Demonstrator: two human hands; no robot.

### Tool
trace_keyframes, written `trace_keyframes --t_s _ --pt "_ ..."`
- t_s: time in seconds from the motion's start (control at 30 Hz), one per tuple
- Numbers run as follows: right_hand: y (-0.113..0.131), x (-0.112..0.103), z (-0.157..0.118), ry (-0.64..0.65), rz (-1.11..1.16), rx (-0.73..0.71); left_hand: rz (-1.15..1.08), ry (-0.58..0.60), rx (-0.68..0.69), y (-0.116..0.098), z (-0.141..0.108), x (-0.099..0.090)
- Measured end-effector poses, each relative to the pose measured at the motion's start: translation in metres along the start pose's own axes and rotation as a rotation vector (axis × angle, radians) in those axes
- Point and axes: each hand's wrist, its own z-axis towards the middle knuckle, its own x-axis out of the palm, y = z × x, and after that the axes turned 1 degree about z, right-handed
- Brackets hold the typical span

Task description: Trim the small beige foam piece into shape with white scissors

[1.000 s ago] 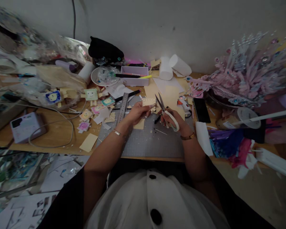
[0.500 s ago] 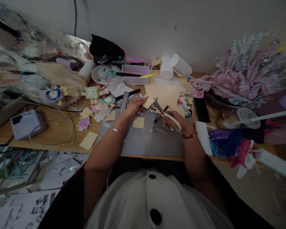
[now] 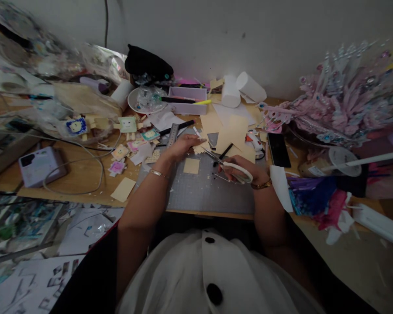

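My left hand (image 3: 186, 146) pinches a small cream piece of card (image 3: 200, 148) with a scalloped edge. In my right hand (image 3: 240, 168) is a pair of scissors (image 3: 238, 173) with white handles, the blades pointing left at the card's edge. Whether the blades touch the card I cannot tell. Both hands are over a grey cutting mat (image 3: 196, 196) strewn with tiny scraps. A cream square of card (image 3: 191, 165) lies on the mat below my left hand. A metal ruler (image 3: 173, 134) lies just beyond my left wrist.
Cream sheets (image 3: 231, 133), a glue gun (image 3: 253, 140) and a black phone (image 3: 279, 149) lie to the right. A lilac box (image 3: 187, 107) stands at the back. Painted square figures (image 3: 127, 125) and a lilac device with a cable (image 3: 41, 165) are left. A pink beaded headdress (image 3: 343, 100) fills the far right.
The card in my left hand has turned and dropped lower, showing less of its face. The scissors have tilted flatter and come slightly nearer to me. The view has shifted slightly.
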Motion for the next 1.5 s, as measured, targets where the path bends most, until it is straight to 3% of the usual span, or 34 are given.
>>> trace_keyframes --t_s 0.33,0.6,1.1,1.5 --pt "-0.0019 0.0019 0.0029 0.003 -0.014 0.003 0.050 0.024 -0.030 0.0025 0.0003 0.0013" --pt "-0.0016 0.0031 0.0022 0.039 0.001 0.014 0.028 -0.037 0.071 0.0099 0.0024 -0.0023" --pt "-0.0061 0.0041 0.0036 0.027 -0.009 -0.005 0.078 0.021 -0.081 0.0050 -0.0011 0.0031" --pt "-0.0026 0.0028 0.0028 0.023 -0.083 -0.074 0.014 0.051 -0.040 0.0067 0.0012 0.0045"
